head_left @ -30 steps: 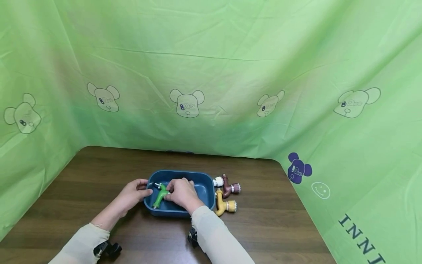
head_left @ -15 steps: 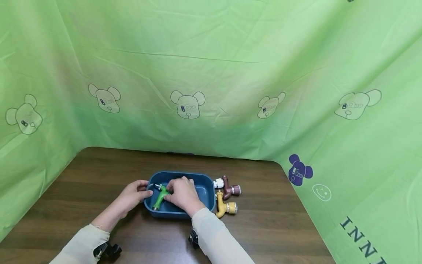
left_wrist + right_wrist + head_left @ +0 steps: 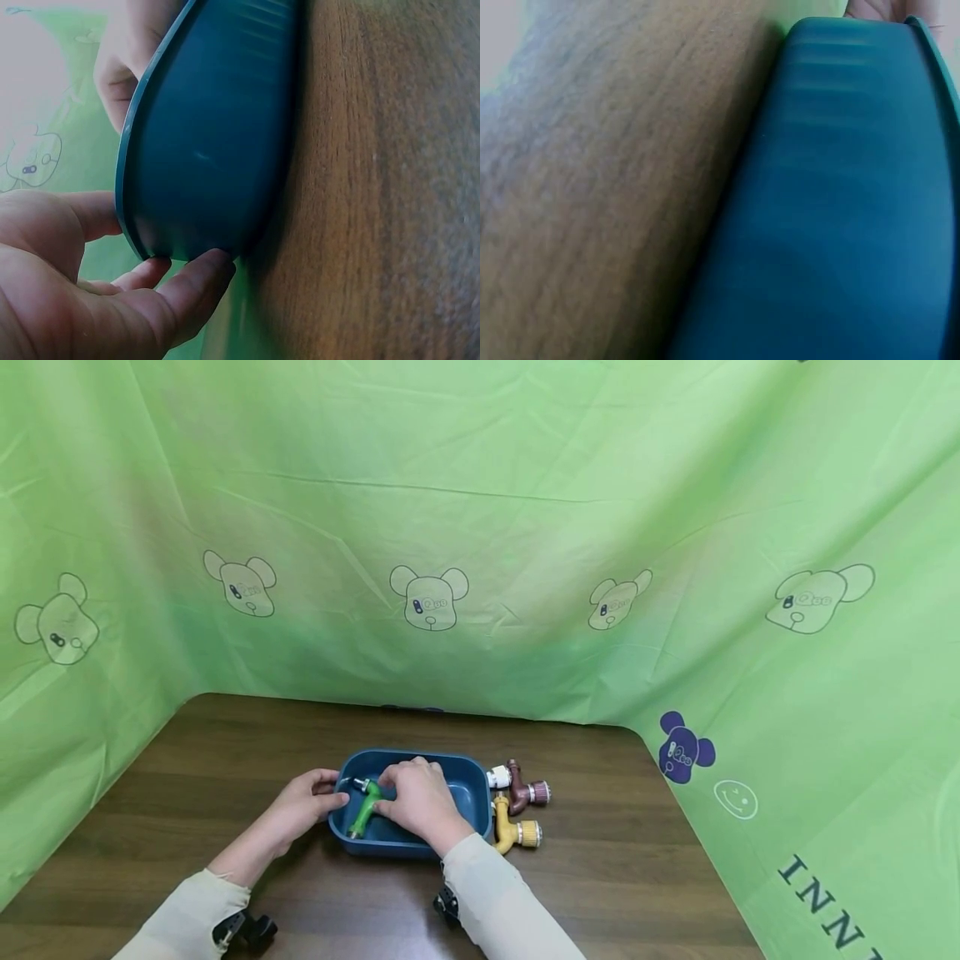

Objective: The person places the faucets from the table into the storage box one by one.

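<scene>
As one hand steadies the container and the other works inside it, a person's left hand (image 3: 292,810) grips the end of a blue basin (image 3: 390,849), thumb at the rim and fingers against the outer wall. The right hand (image 3: 420,802), apart from the left, reaches into the basin and is clasped on the side branch of a green tap (image 3: 365,814), thumb nearer the person and forefinger beyond; the branch's end is hidden beneath the hand. The tap lies inside the basin between the two hands, just left of the right fingertips. To the right of the right hand, outside the basin, a yellow tap (image 3: 506,833) and a maroon tap (image 3: 517,787) lie on the wood-grain table (image 3: 600,877), the maroon one farther from the person, beside a white piece (image 3: 498,777). Beyond both hands hangs a green cloth (image 3: 427,510) printed with bear heads.
</scene>
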`<action>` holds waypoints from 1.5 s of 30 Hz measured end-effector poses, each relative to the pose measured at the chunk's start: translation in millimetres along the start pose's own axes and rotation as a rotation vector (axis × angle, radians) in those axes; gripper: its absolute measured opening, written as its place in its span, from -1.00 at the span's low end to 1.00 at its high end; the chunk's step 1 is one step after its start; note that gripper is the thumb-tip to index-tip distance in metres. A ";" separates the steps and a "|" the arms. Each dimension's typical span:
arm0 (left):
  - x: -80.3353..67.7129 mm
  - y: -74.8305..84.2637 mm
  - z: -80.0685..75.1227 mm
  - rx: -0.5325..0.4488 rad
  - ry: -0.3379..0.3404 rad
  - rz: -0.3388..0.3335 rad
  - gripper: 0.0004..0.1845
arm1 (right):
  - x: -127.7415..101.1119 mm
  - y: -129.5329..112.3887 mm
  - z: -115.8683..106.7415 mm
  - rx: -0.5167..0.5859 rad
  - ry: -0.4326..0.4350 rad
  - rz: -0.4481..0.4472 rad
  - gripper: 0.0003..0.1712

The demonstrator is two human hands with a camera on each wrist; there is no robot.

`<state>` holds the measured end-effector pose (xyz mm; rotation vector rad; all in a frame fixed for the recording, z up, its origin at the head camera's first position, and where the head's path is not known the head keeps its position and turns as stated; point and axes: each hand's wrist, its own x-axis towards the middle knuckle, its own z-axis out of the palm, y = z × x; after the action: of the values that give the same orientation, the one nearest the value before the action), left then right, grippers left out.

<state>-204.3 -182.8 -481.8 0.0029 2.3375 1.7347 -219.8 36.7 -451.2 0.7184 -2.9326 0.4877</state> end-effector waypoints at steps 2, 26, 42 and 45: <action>-0.3 0.5 -0.2 0.000 0.003 0.000 -0.45 | -1.5 -0.9 -3.0 -0.001 0.004 -0.009 -0.65; -2.4 0.3 -0.3 0.014 0.015 -0.011 -0.44 | -22.1 -0.3 -20.9 -0.003 0.067 -0.082 -0.63; 2.0 -1.7 0.3 0.012 0.019 -0.014 -0.43 | -36.2 11.2 -29.0 0.019 0.111 -0.143 -0.64; 2.0 -1.1 0.4 0.012 0.016 -0.014 -0.43 | -38.9 13.4 -29.2 0.053 0.108 -0.133 -0.63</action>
<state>-206.1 -182.5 -483.3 -0.0261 2.3533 1.7206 -191.5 74.4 -433.4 0.8583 -2.7594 0.5736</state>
